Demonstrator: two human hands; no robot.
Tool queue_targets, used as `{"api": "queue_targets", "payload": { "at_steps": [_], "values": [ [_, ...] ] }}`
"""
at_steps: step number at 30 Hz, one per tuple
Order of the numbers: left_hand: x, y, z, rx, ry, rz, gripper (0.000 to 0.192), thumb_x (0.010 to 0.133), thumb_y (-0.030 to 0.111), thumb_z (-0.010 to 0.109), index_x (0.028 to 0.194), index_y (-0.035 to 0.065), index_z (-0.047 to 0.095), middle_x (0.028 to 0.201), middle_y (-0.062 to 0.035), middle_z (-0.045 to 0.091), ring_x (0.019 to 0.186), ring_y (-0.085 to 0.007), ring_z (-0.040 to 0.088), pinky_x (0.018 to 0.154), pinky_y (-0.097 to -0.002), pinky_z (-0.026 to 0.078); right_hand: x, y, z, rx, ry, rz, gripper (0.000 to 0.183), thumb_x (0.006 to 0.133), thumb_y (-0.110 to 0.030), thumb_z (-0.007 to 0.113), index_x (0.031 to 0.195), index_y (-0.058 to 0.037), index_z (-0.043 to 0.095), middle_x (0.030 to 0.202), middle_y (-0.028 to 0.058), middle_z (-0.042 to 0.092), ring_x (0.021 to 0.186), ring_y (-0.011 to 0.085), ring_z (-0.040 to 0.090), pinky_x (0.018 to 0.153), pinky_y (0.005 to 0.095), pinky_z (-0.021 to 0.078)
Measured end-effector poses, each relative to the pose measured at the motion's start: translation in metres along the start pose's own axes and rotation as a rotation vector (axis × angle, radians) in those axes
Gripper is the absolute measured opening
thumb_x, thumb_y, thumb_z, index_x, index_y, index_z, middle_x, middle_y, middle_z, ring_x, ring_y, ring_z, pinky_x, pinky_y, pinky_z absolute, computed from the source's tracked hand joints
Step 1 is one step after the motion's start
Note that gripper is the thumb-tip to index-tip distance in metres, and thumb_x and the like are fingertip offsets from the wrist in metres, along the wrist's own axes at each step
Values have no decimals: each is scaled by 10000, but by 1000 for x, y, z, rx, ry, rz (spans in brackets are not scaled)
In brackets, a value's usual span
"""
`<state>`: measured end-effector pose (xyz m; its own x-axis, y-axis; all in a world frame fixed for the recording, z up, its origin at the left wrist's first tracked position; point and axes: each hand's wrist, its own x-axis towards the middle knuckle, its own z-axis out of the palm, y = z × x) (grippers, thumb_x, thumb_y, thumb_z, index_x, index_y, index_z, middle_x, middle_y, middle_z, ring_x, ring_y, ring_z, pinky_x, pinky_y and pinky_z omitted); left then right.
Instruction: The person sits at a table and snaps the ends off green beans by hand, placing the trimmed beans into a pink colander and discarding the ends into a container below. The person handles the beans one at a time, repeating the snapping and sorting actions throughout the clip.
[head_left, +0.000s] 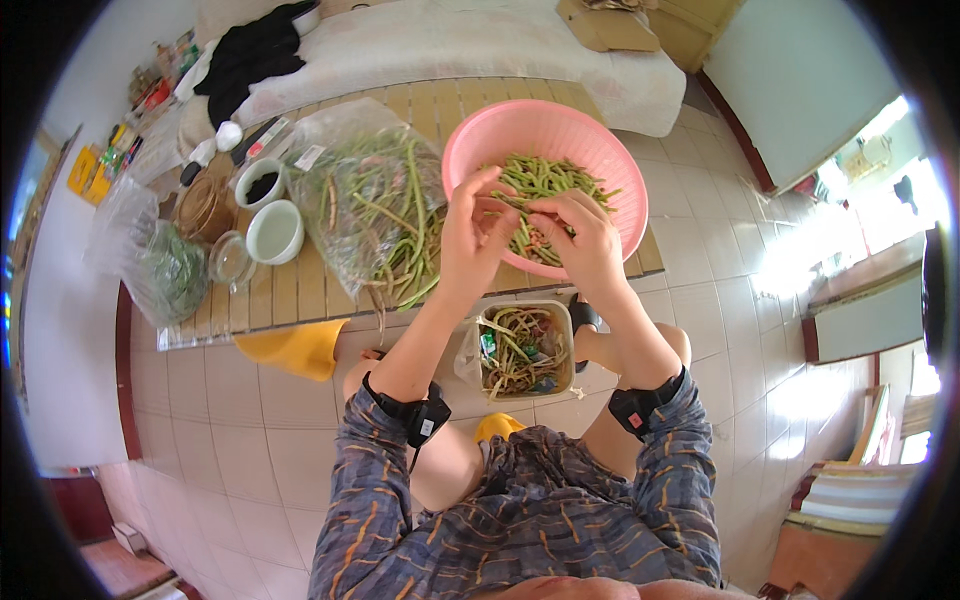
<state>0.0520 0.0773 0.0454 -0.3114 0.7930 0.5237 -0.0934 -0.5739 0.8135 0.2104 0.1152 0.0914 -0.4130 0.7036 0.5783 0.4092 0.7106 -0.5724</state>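
Note:
Over a pink plastic basket (465, 142), my left hand (477, 225) and my right hand (583, 232) meet at the fingertips. A short length of green bean (511, 199) is pinched between them, partly hidden by the fingers. Cut or snapped bean pieces (559, 176) fill the basket's bottom, with a few pinkish loose beans among them. Left of the basket, long whole beans (409, 217) lie on and in a clear plastic bag (322, 131). Below my wrists, a bin (566, 337) on the floor holds bean scraps (525, 349) and bits of wrapper.
The slatted low table (292, 296) also bears two white bowls (275, 232), a glass jar or cup (232, 261), a brown lidded container (202, 208) and a bag of leafy greens (174, 262). A yellow cloth (300, 349) hangs below its edge. Behind stands a covered bed (450, 45).

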Motion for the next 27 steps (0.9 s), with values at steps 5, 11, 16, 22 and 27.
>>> {"api": "queue_targets", "payload": {
  "at_steps": [5,11,16,22,27],
  "values": [
    [15,-10,10,790,-173,478,398,869,113,767,1250,101,652,1150,-57,650,1129,-268,585,1004,-428,437,1,41,-16,-276,82,-257,180,775,-58,793,939,-61,719,908,54,668,860,269,661,746,385,553],
    [25,-42,25,1030,-195,516,233,789,125,764,1008,115,684,1027,0,643,1045,-242,584,922,-416,422,5,76,-11,-364,28,-336,191,735,-58,725,925,-63,705,932,45,652,890,251,656,762,381,550],
    [30,-54,31,1150,-205,432,194,787,195,768,941,107,689,934,-10,603,1002,-236,555,912,-405,407,14,94,-11,-428,34,-407,207,707,-97,682,908,-80,727,910,17,658,918,212,649,800,374,526],
    [34,-60,31,990,-300,250,218,755,148,827,922,76,707,908,-22,641,896,-272,588,811,-408,445,12,106,-5,-282,-3,-340,218,688,-39,700,900,-68,741,927,12,684,823,220,646,690,374,526],
    [40,-60,26,572,-210,-20,130,838,70,803,919,33,708,855,-33,636,815,-204,597,748,-346,470,12,102,5,-37,117,-216,191,754,36,750,932,-34,753,892,61,693,757,250,663,672,336,546]
  ]
}}
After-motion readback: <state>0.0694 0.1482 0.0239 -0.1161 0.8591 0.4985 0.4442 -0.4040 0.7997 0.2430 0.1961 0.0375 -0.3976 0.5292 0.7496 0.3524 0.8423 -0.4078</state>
